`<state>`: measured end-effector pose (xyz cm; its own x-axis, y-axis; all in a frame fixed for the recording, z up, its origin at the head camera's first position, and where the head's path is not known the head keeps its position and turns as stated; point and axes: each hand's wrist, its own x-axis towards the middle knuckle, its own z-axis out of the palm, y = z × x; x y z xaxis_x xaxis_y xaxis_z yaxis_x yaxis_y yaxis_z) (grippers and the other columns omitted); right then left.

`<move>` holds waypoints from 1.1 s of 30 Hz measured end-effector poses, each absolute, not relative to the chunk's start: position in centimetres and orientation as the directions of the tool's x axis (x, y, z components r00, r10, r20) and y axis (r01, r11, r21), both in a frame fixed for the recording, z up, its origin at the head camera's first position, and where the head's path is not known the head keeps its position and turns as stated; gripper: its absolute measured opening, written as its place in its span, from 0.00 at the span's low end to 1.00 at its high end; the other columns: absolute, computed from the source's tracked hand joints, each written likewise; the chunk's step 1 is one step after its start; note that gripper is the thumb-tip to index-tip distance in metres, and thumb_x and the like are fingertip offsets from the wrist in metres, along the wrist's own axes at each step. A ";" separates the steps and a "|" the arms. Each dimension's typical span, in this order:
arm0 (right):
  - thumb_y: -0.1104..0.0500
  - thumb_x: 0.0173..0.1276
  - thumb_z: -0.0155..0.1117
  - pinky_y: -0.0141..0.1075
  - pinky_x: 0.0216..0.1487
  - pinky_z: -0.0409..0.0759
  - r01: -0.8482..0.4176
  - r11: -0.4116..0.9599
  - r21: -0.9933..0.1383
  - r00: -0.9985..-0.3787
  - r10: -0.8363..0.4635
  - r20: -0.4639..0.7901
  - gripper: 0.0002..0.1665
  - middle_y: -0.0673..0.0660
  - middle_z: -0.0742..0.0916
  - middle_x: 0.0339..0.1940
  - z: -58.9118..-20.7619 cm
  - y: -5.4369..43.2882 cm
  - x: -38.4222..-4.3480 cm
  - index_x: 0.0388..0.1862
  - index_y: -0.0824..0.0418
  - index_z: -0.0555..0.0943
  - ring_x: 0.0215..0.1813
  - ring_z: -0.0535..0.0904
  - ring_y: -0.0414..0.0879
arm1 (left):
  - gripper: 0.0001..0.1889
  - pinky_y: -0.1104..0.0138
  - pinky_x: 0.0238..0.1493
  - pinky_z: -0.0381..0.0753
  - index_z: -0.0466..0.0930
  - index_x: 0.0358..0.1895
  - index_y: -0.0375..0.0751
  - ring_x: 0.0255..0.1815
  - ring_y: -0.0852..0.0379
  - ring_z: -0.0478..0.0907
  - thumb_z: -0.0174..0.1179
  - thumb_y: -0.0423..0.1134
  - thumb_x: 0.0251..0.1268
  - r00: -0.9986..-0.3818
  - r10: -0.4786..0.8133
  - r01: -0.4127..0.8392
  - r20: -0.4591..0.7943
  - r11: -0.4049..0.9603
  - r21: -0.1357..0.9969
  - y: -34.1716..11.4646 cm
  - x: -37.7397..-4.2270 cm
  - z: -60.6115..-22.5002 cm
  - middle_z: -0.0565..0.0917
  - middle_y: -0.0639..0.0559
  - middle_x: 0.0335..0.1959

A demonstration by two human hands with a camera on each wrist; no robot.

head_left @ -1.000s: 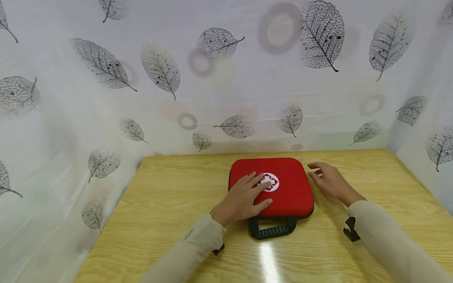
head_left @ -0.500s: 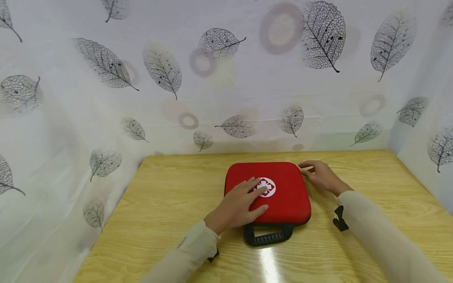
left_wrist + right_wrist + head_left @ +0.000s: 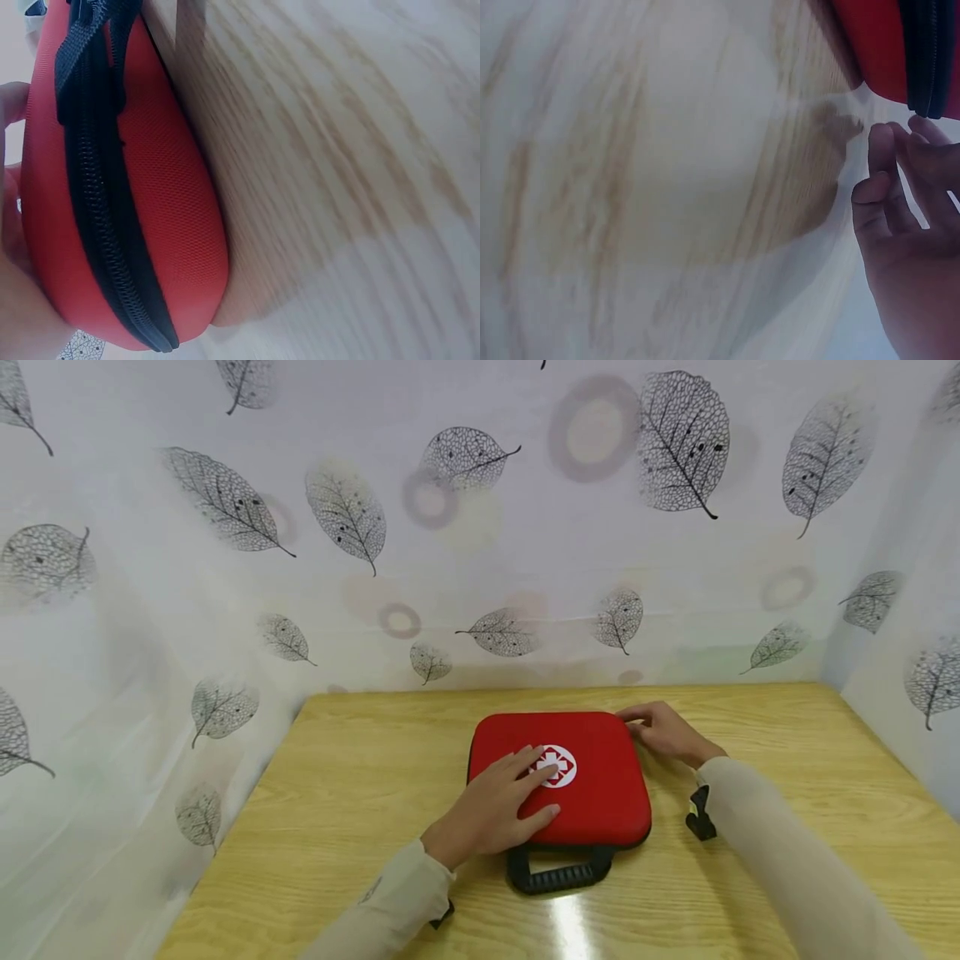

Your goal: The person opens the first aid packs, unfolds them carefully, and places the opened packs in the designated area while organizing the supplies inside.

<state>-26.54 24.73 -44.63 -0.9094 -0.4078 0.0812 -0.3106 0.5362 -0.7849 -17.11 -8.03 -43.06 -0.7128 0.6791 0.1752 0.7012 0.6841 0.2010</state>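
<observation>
A red hard-shell first-aid case (image 3: 592,802) with a white cross emblem lies on the wooden table, its black handle (image 3: 558,880) toward me. My left hand (image 3: 495,806) rests spread on the lid, fingertips over the emblem. Seen from the left wrist, a black zipper (image 3: 101,217) runs round the side of the case, closed along the part in view. My right hand (image 3: 663,731) is at the far right corner, fingers loosely bent. In the right wrist view, the fingertips of the right hand (image 3: 911,217) come right up to the zippered corner, with nothing visible between them.
The pale wooden table (image 3: 360,777) extends on both sides of the case. Behind it and at the sides hangs a whitish leaf-print sheet (image 3: 420,552). Dark wrist devices (image 3: 701,814) show below the sleeves.
The case has slid a little toward me and to the left, my left hand moving along on its lid. My right hand has moved left to the far right corner.
</observation>
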 end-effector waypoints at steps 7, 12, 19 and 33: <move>0.74 0.75 0.50 0.58 0.61 0.76 -0.315 0.495 -0.809 -0.884 -0.463 0.061 0.18 0.69 0.85 0.56 -44.8 24.5 -26.8 0.57 0.74 0.82 0.62 0.78 0.68 | 0.31 0.57 0.75 0.60 0.70 0.75 0.53 0.78 0.50 0.60 0.53 0.60 0.73 -0.704 0.683 0.711 0.197 0.676 0.196 -8.3 -16.8 -43.1 0.64 0.49 0.78; 0.75 0.74 0.50 0.53 0.57 0.79 -0.299 0.500 -0.812 -0.888 -0.458 0.045 0.18 0.69 0.86 0.54 -44.8 24.3 -26.8 0.56 0.74 0.82 0.57 0.81 0.65 | 0.31 0.57 0.75 0.61 0.70 0.74 0.52 0.78 0.50 0.60 0.53 0.60 0.74 -0.704 0.681 0.711 0.203 0.676 0.195 -8.4 -16.7 -43.1 0.64 0.49 0.78; 0.74 0.74 0.49 0.55 0.60 0.77 -0.274 0.489 -0.828 -0.893 -0.449 0.031 0.19 0.69 0.85 0.56 -45.0 24.0 -26.9 0.58 0.73 0.82 0.63 0.78 0.67 | 0.31 0.57 0.75 0.61 0.70 0.74 0.53 0.78 0.50 0.61 0.53 0.60 0.74 -0.702 0.681 0.712 0.208 0.673 0.200 -8.8 -16.6 -43.2 0.65 0.48 0.77; 0.78 0.69 0.43 0.35 0.39 0.73 -0.230 0.452 -0.862 -0.869 -0.495 -0.027 0.27 0.69 0.84 0.58 -44.7 23.1 -27.5 0.64 0.73 0.78 0.51 0.79 0.55 | 0.31 0.56 0.74 0.62 0.70 0.75 0.54 0.78 0.51 0.60 0.53 0.61 0.73 -0.712 0.677 0.702 0.185 0.676 0.225 -9.7 -15.9 -43.0 0.64 0.49 0.78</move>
<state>-27.50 23.11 -44.70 -0.8687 -0.4945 -0.0272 -0.2304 0.4522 -0.8616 -15.93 -9.66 -43.04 -0.7120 0.6774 0.1848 0.7017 0.6760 0.2253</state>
